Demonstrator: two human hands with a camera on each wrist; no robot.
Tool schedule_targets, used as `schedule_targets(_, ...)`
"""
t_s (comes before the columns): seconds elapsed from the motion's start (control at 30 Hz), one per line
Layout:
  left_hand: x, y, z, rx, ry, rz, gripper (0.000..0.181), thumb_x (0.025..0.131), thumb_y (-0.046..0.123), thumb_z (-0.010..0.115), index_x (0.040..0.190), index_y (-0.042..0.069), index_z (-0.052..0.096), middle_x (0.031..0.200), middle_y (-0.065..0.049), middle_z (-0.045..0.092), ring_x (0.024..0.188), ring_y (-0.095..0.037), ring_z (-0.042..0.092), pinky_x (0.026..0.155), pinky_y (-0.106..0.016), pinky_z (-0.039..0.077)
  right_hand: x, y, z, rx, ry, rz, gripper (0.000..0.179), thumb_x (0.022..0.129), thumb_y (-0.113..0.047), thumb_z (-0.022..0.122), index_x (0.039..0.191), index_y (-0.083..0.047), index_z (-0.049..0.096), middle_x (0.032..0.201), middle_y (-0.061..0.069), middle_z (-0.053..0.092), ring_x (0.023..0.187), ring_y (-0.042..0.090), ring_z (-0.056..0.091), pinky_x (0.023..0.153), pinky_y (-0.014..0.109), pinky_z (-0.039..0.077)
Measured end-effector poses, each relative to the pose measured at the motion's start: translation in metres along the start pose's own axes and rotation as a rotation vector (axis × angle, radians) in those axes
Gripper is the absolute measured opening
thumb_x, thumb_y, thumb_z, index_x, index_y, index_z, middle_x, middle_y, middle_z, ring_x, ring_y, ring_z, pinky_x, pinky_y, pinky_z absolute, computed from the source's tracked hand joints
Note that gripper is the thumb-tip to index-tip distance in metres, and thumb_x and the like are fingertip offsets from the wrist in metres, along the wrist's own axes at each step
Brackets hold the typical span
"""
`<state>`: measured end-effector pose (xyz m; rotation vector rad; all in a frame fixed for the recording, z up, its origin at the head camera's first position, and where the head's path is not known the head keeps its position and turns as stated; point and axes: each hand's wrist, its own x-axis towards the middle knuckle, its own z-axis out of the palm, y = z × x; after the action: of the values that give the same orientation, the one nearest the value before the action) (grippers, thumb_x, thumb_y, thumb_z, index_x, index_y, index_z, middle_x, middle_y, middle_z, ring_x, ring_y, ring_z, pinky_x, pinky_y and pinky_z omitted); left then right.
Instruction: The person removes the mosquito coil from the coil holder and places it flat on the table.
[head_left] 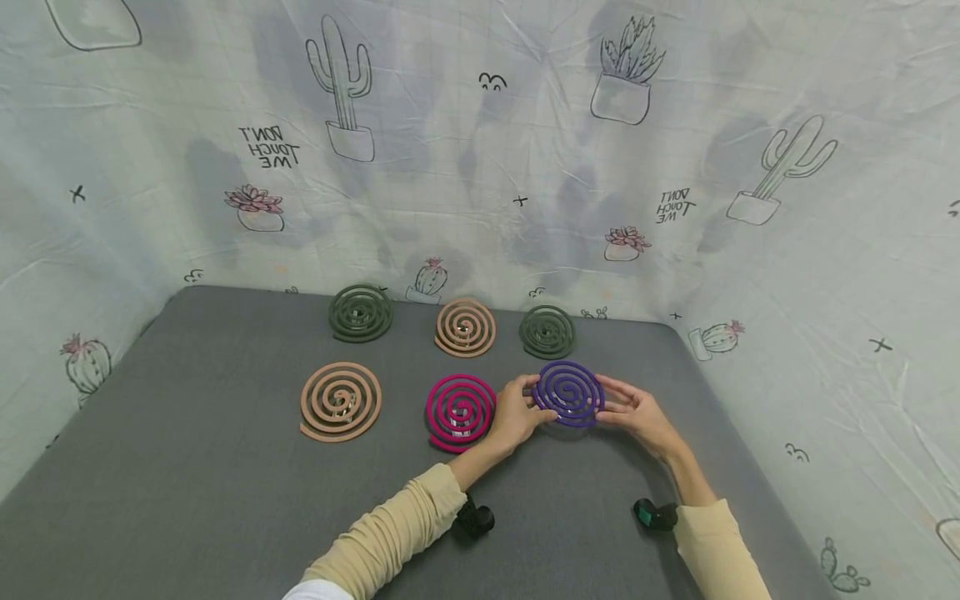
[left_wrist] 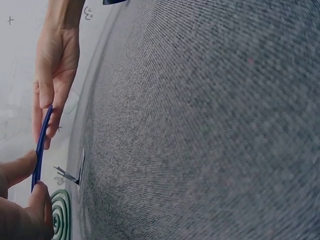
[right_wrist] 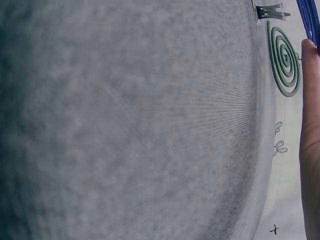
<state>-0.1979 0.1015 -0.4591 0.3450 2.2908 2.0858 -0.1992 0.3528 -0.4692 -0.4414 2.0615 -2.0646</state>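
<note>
Purple and thin-ringed, the purple coil [head_left: 568, 394] is held between both hands above the grey table [head_left: 210, 508], at the right end of the front row; the left hand [head_left: 513, 417] pinches one edge between thumb and fingers, while the right hand [head_left: 641, 417] grips the opposite edge, its thumb on the near side and its fingers reaching past the rim; in the left wrist view a small metal stand [left_wrist: 66, 175] with raised prongs is on the table, and the coil appears above it with a gap between, though depth is hard to judge; the pink coil [head_left: 462, 409] lies just beside the left hand, whose wrist overlaps its right edge in the head view, and I cannot tell whether they touch; a backward swing of that wrist could knock it askew; uneven pressure from the two hands could, I judge, bend or crack a slender ring; lowering one side faster than the other might make the prongs catch off-centre and leave the coil tilted; reaching too far forward risks nudging the right-hand green coil [head_left: 547, 332], which sits near, just behind the purple one.
</note>
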Motion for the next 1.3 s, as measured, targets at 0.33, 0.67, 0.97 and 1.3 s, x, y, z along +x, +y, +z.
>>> schedule_targets(0.33, -0.001, -0.001, -0.001, 0.041, -0.008, 0.054, 0.046, 0.075, -0.007, 0.076, 0.116, -0.012, 0.056, 0.110, -0.025, 0.061, 0.088, -0.034, 0.067, 0.066, -0.024, 0.056, 0.001, -0.002, -0.001, 0.034, -0.032, -0.015, 0.071, 0.080, 0.021, 0.061, 0.141, 0.018, 0.026, 0.145, 0.015, 0.042, 0.106, 0.021, 0.064, 0.087, 0.032, 0.053)
schedule_targets(0.67, 0.002, -0.001, -0.007, 0.128, -0.072, 0.123, 0.032, 0.083, -0.006, 0.067, 0.114, -0.007, 0.060, 0.092, -0.018, 0.069, 0.079, -0.029, 0.069, 0.067, -0.026, 0.056, -0.007, -0.008, -0.009, -0.002, -0.050, 0.059, 0.071, 0.079, 0.022, 0.062, 0.141, 0.016, 0.029, 0.132, -0.006, 0.055, 0.106, 0.020, 0.064, 0.087, 0.032, 0.053)
schedule_targets(0.97, 0.001, 0.001, -0.013, 0.142, -0.180, 0.073, 0.038, 0.078, -0.006, 0.074, 0.114, -0.008, 0.062, 0.101, -0.021, 0.069, 0.086, -0.030, 0.070, 0.068, -0.025, 0.057, -0.012, -0.015, -0.012, 0.019, -0.128, 0.102, 0.072, 0.081, 0.021, 0.060, 0.142, 0.017, 0.023, 0.131, -0.005, 0.056, 0.110, 0.021, 0.062, 0.090, 0.035, 0.051)
schedule_targets(1.3, -0.002, 0.002, -0.015, 0.138, -0.166, 0.083, 0.030, 0.076, -0.006, 0.076, 0.102, -0.009, 0.063, 0.096, -0.021, 0.067, 0.081, -0.032, 0.070, 0.065, -0.025, 0.057, -0.016, -0.013, -0.011, 0.013, -0.121, 0.067, 0.062, 0.082, 0.022, 0.059, 0.138, 0.017, 0.033, 0.126, 0.003, 0.059, 0.107, 0.021, 0.064, 0.085, 0.035, 0.054)
